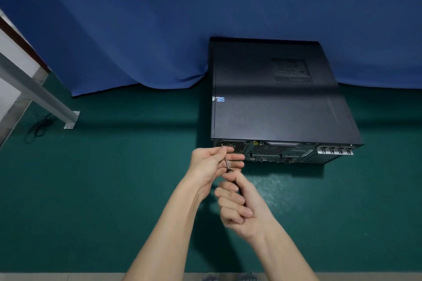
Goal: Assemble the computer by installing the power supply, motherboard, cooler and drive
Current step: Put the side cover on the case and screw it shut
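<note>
We see a matt black metal case [274, 109], a screwdriver [226, 162] with shiny metal shaft, blue cloth [159, 18], matt green tabletop [114, 178].

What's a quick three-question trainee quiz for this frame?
1. True or false: the computer case lies open with its inside showing.
2. Which of the hands grips the screwdriver by its handle? A) left B) right C) neither
3. Fill in: the screwdriver tip sits at the case's ____ panel.
Key: 1 false, it is closed. 2 B, the right hand; the left hand holds the shaft. 3 rear panel.
</note>
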The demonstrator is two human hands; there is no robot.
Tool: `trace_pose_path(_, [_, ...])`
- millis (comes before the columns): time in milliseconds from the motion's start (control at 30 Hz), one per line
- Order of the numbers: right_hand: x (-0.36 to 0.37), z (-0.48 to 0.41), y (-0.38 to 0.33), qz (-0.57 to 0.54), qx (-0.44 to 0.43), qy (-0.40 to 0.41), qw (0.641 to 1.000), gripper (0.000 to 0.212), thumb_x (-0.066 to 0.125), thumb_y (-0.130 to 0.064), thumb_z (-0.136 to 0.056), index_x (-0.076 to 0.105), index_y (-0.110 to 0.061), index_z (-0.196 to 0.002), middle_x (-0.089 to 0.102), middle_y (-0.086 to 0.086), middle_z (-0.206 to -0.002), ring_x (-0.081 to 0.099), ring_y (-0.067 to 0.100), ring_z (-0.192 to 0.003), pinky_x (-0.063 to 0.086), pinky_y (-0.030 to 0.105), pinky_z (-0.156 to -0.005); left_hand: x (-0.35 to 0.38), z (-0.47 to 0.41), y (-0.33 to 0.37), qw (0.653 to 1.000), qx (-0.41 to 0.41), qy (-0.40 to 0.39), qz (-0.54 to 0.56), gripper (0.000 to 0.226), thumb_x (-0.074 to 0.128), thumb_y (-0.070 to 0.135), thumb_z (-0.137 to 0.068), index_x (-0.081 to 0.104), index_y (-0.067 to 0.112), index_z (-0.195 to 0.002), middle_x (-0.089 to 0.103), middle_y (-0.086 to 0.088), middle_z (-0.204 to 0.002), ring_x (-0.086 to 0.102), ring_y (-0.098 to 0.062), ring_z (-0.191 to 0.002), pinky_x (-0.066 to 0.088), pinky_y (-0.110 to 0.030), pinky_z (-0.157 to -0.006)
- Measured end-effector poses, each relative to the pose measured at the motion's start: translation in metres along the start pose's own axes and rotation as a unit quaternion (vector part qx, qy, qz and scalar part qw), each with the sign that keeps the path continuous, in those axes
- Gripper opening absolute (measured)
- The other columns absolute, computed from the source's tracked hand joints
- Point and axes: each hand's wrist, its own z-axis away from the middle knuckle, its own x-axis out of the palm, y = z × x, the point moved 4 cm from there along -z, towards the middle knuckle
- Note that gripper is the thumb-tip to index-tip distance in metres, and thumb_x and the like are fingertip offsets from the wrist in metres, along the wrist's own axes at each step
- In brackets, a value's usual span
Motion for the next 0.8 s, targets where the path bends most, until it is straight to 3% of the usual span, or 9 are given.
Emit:
trace_pose_path(133, [-0.013,0.008,-0.009,0.254,-0.090,0.144,0.952,0.016,0.063,-0.020,-0.082,0.053,-0.009,-0.076,0.039,0.002,-0.046,0.026,0.010,-0.028,0.016,0.013,-0.033,0.003,-0.001,0.004,0.997,0.037,0.055,-0.049,0.016,0.045,0.004,-0.099,0.056,-0.008,-0.097,0.071,-0.015,-0.071,0.066,-0.021,-0.050,0.056,-0.027,-0.050])
trace_pose_path(267, [-0.011,0.013,-0.022,0.544,-0.347,0.315,0.696,0.029,0.068,-0.022,-0.086,0.043,-0.012,-0.074,0.048,0.004,-0.057,0.044,0.023,-0.041,0.044,0.031,-0.038,0.001,-0.004,0.004,0.996,0.035,0.066,-0.057,0.015,0.048,0.005,-0.098,0.057,-0.007,-0.097,0.073,-0.014,-0.074,0.069,-0.026,-0.056,0.056,-0.028,-0.051])
trace_pose_path(300, [-0.010,0.011,-0.020,0.542,-0.364,0.316,0.688,0.033,0.067,-0.022,-0.088,0.041,-0.012,-0.070,0.047,0.007,-0.057,0.043,0.024,-0.041,0.042,0.032,-0.037,-0.001,-0.004,0.005,0.996,0.035,0.064,-0.058,0.016,0.050,0.006,-0.098,0.058,-0.008,-0.097,0.073,-0.013,-0.074,0.070,-0.026,-0.057,0.056,-0.028,-0.051])
trace_pose_path(400, [-0.010,0.006,-0.012,0.306,-0.299,0.182,0.885,0.028,0.064,-0.020,-0.092,0.051,-0.002,-0.074,0.047,0.012,-0.051,0.036,0.017,-0.028,0.022,0.014,-0.033,-0.007,-0.005,0.005,0.996,0.045,0.060,-0.056,0.019,0.053,0.012,-0.097,0.062,-0.003,-0.090,0.073,-0.012,-0.074,0.070,-0.024,-0.057,0.054,-0.026,-0.050])
trace_pose_path(433, [-0.008,0.007,-0.010,0.250,-0.268,0.148,0.918,0.028,0.063,-0.021,-0.092,0.057,0.003,-0.080,0.048,0.011,-0.051,0.036,0.016,-0.028,0.021,0.013,-0.033,-0.013,-0.006,0.006,0.993,0.051,0.082,-0.066,0.024,0.054,0.019,-0.097,0.064,0.000,-0.086,0.073,-0.011,-0.070,0.069,-0.022,-0.055,0.054,-0.026,-0.049])
trace_pose_path(533, [-0.011,0.008,-0.015,0.285,-0.262,0.170,0.906,0.029,0.062,-0.023,-0.093,0.061,0.005,-0.088,0.052,0.006,-0.051,0.038,0.013,-0.033,0.022,0.014,-0.032,-0.039,-0.014,0.024,0.936,0.110,0.262,-0.206,0.040,0.051,0.048,-0.093,0.066,0.012,-0.085,0.071,-0.004,-0.068,0.068,-0.022,-0.061,0.055,-0.031,-0.065])
trace_pose_path(600, [-0.014,0.007,-0.019,0.343,-0.305,0.237,0.856,0.022,0.069,-0.024,-0.088,0.056,-0.006,-0.086,0.053,0.005,-0.053,0.038,0.013,-0.034,0.025,0.016,-0.033,-0.044,-0.025,0.042,0.910,0.140,0.282,-0.268,0.041,0.048,0.056,-0.091,0.062,0.025,-0.115,0.071,-0.002,-0.100,0.066,-0.021,-0.097,0.049,-0.033,-0.091])
trace_pose_path(667, [-0.013,0.009,-0.023,0.405,-0.385,0.297,0.774,0.026,0.077,-0.021,-0.081,0.052,-0.012,-0.084,0.055,0.002,-0.060,0.044,0.018,-0.040,0.038,0.024,-0.039,-0.033,-0.041,0.051,0.944,0.130,0.159,-0.258,0.050,0.051,0.053,-0.091,0.043,0.039,-0.139,0.056,-0.002,-0.133,0.049,-0.016,-0.126,0.036,-0.031,-0.107])
trace_pose_path(800, [-0.010,0.012,-0.018,0.523,-0.487,0.356,0.602,0.028,0.074,-0.015,-0.083,0.048,-0.014,-0.072,0.058,-0.009,-0.064,0.053,0.024,-0.060,0.032,0.031,-0.060,-0.022,-0.054,0.045,0.970,0.092,0.042,-0.219,0.057,0.058,0.038,-0.093,0.031,0.044,-0.144,0.054,-0.005,-0.138,0.048,-0.019,-0.130,0.037,-0.046,-0.109])
